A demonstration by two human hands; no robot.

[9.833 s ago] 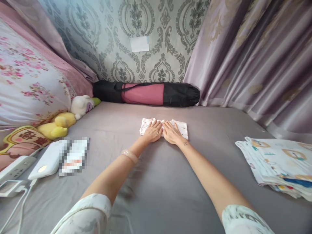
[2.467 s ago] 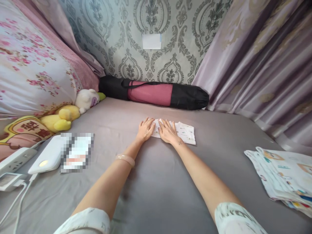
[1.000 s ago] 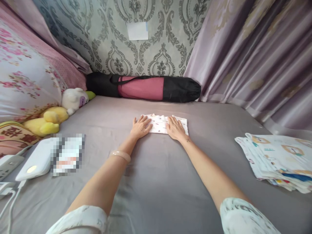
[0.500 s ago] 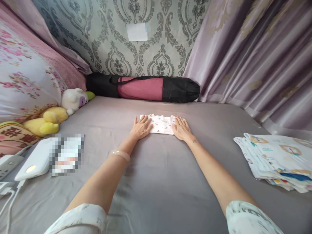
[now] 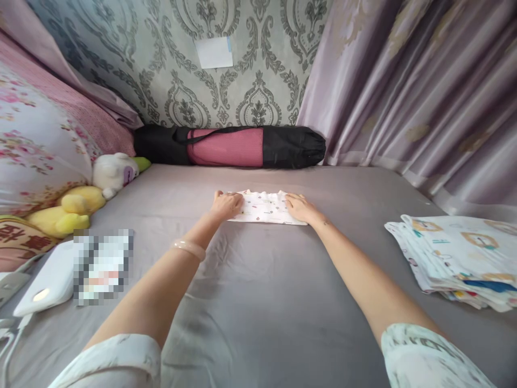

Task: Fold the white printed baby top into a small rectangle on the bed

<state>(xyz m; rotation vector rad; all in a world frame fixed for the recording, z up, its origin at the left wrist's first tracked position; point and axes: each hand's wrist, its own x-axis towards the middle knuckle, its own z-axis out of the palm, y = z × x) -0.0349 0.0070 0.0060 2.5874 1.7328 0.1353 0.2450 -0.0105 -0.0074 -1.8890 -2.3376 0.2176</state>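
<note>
A folded white cloth (image 5: 264, 209) with a small scattered print lies on the grey bed sheet in front of me, its far edge slightly ruffled. At its left end is my left hand (image 5: 226, 205), the fingers bent over the cloth and closed on it. My right hand (image 5: 299, 208) holds the right end, fingers curled onto the top and the thumb out of sight. Between the hands the cloth stretches nearly flat.
On the right lies a stack of folded printed cloths (image 5: 464, 253). A black and pink roll bag (image 5: 226, 146) rests along the wall. Plush toys (image 5: 115, 173), a white power bank (image 5: 50, 277) with cables and a blurred-out item (image 5: 104, 268) are on the left.
Both hands have gone from lying flat with fingers stretched to fingers curled at the cloth's ends. The whole view has shifted slightly.
</note>
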